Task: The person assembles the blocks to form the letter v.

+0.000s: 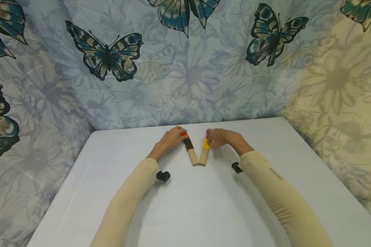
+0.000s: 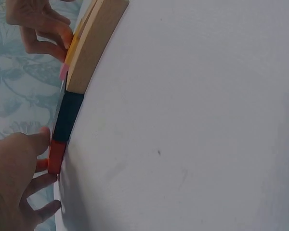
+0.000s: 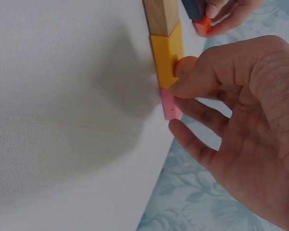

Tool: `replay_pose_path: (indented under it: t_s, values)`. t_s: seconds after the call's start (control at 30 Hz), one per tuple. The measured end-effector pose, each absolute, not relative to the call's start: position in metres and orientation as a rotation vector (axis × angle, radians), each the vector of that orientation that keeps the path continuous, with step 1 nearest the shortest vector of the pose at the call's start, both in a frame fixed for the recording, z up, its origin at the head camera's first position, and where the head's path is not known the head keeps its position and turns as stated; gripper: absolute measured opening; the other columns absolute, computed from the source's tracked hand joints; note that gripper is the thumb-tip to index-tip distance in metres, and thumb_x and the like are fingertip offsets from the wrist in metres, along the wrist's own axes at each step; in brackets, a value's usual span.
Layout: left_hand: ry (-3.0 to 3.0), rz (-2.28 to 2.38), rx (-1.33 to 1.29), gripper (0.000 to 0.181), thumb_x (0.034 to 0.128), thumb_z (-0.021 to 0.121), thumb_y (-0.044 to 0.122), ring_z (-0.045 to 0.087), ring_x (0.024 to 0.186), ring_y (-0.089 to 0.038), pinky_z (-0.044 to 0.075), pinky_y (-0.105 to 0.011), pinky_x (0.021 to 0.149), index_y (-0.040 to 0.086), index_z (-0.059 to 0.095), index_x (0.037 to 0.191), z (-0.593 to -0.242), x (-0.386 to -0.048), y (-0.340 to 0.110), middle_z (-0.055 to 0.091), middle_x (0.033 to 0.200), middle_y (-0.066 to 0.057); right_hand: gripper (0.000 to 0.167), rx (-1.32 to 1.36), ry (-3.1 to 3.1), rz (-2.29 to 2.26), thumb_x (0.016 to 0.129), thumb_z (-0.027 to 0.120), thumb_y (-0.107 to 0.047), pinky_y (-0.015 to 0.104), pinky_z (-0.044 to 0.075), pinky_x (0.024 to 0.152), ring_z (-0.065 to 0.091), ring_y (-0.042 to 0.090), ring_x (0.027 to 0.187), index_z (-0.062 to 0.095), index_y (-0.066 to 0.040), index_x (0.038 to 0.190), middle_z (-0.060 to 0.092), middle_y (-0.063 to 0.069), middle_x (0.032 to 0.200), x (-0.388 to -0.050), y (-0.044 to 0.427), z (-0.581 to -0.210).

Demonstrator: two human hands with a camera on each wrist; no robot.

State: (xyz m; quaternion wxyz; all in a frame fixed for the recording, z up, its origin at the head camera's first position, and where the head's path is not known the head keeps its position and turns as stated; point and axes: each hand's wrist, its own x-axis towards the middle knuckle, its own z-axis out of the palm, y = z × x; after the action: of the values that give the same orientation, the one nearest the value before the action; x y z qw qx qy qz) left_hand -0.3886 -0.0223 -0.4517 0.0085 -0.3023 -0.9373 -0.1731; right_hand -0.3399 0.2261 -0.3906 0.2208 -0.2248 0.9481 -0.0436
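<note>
Small blocks lie end to end on the white table in two slanting rows that meet in a V. The left row has an orange-red block [image 1: 184, 134], a dark block [image 1: 188, 144] and a plain wooden block [image 1: 193, 157]. In the right row are a pink block [image 3: 169, 105], a yellow block [image 3: 164, 57] and another wooden block [image 1: 203, 157]. My left hand [image 1: 172, 138] pinches the orange-red block at the far end. With thumb and forefinger my right hand [image 1: 220, 137] holds the yellow block near its joint with the pink one; other fingertips are beside the pink block.
The white table [image 1: 185, 206] reaches back to a wall covering [image 1: 191, 79] printed with butterflies and flowers. Black wrist devices [image 1: 163, 176] stick out below both sleeves. The blocks lie toward the table's far edge.
</note>
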Motion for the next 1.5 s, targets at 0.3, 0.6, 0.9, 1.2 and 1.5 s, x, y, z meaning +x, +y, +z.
replay_pose_path:
  t_s: [0.3,0.6,0.9,1.2,1.5]
  values:
    - [-2.853,-0.534,-1.012,0.043,0.1056,0.061,0.036,0.052,0.146,-0.037,0.048,-0.064,0.109,0.009,0.067,0.139,-0.456,-0.378,-0.032,0.055,0.156,-0.018,0.047,-0.578,2.616,-0.147,0.083,0.058,0.001,0.051,0.049,0.113,0.057,0.034,0.132,0.076,-0.005,0.126,0.056,0.011,0.143,-0.338,0.224,-0.389]
    - [-2.822,-0.569,-1.094,0.045,0.1053,0.062,0.036,0.056,0.144,-0.034,0.048,-0.061,0.112,0.01,0.065,0.141,-0.46,-0.373,-0.031,0.056,0.155,-0.014,0.051,-0.549,2.622,-0.172,0.081,0.057,0.001,0.049,0.049,0.111,0.057,0.033,0.132,0.075,-0.005,0.128,0.056,0.01,0.143,-0.339,0.228,-0.392]
    - [-2.81,-0.55,-1.113,0.043,0.1048,0.064,0.033,0.058,0.142,-0.033,0.049,-0.053,0.115,0.008,0.067,0.139,-0.459,-0.371,-0.033,0.059,0.152,-0.015,0.05,-0.611,2.62,-0.134,0.08,0.057,0.001,0.051,0.048,0.113,0.056,0.036,0.133,0.076,-0.005,0.127,0.056,0.011,0.143,-0.34,0.228,-0.393]
    - [-2.802,-0.559,-1.078,0.043,0.1045,0.065,0.035,0.059,0.141,-0.033,0.051,-0.052,0.114,0.008,0.068,0.137,-0.459,-0.37,-0.034,0.059,0.153,-0.015,0.052,-0.613,2.62,-0.125,0.081,0.056,0.001,0.052,0.047,0.115,0.055,0.036,0.135,0.076,-0.006,0.128,0.054,0.013,0.145,-0.338,0.226,-0.391]
    - [-2.788,-0.563,-1.076,0.042,0.1041,0.065,0.034,0.06,0.139,-0.034,0.053,-0.051,0.111,0.007,0.069,0.136,-0.461,-0.368,-0.034,0.059,0.153,-0.016,0.052,-0.624,2.619,-0.13,0.08,0.056,-0.001,0.053,0.047,0.115,0.055,0.037,0.134,0.076,-0.006,0.128,0.054,0.014,0.144,-0.339,0.227,-0.393]
